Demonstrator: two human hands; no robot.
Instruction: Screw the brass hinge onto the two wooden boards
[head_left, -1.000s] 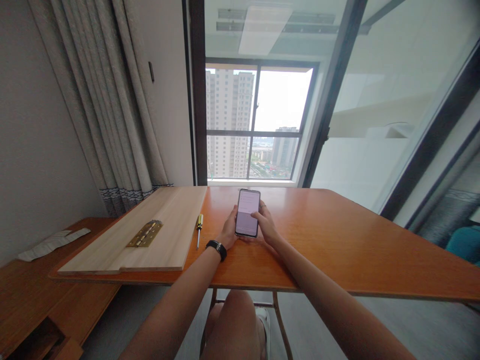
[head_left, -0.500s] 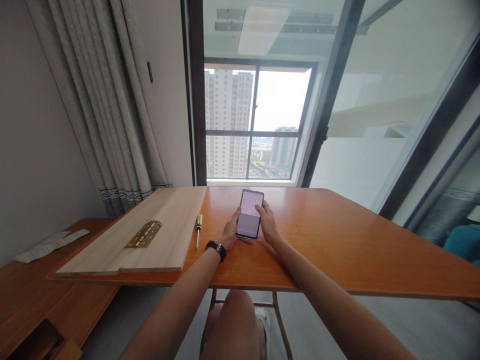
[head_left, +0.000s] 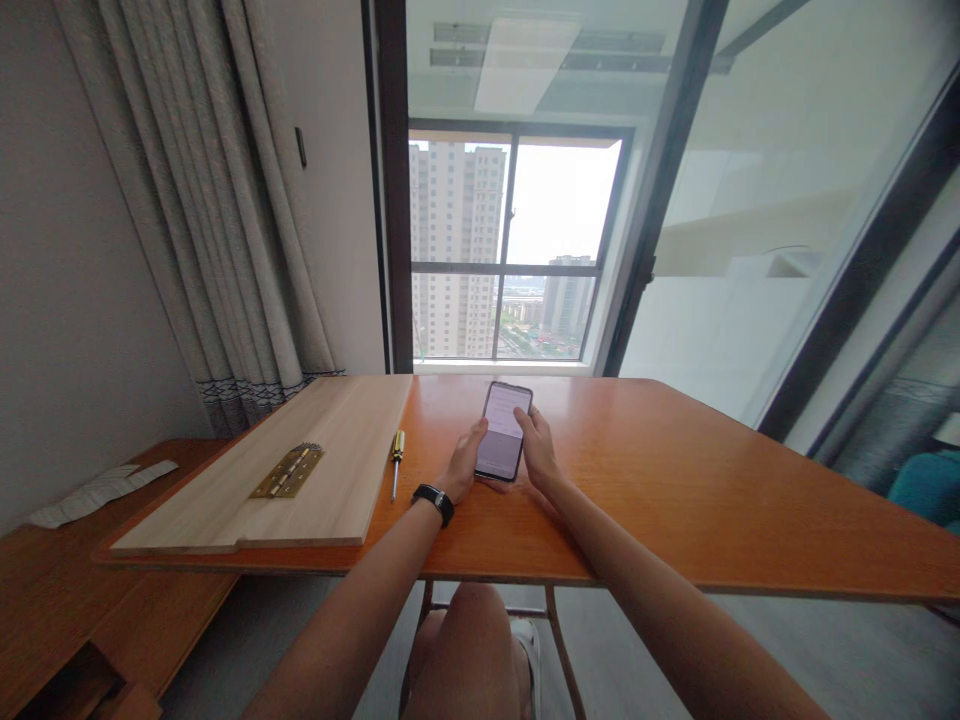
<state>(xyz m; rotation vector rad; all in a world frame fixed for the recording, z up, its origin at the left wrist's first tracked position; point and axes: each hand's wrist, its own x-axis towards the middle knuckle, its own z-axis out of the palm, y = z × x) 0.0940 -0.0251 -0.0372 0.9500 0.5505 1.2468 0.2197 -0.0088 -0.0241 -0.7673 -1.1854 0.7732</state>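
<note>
Between my two hands is a smartphone [head_left: 501,430] with its lit screen facing me, tilted slightly to the right. My left hand [head_left: 463,460] grips its left edge, thumb along the side, and a black band circles that wrist. On the opposite edge, my right hand [head_left: 538,445] holds it with the thumb over the screen. Left of my left hand lies a screwdriver [head_left: 397,462] with a yellow and black handle, its shaft pointing toward me. Farther left, a pale wooden board [head_left: 352,440] carries brass hinges [head_left: 289,470] and a small row of dark screws at their far end.
The orange-brown table [head_left: 675,490] stretches far to the right. A lower wooden surface [head_left: 180,590] at left bears a crumpled whitish strip [head_left: 105,490]. Beyond the table are a grey curtain [head_left: 202,200] and a window [head_left: 517,245]; my knee [head_left: 472,640] is below the edge.
The phone has shifted slightly to the right and tilted a little more, with both hands still around it. The board, hinges and screwdriver have stayed in place.
</note>
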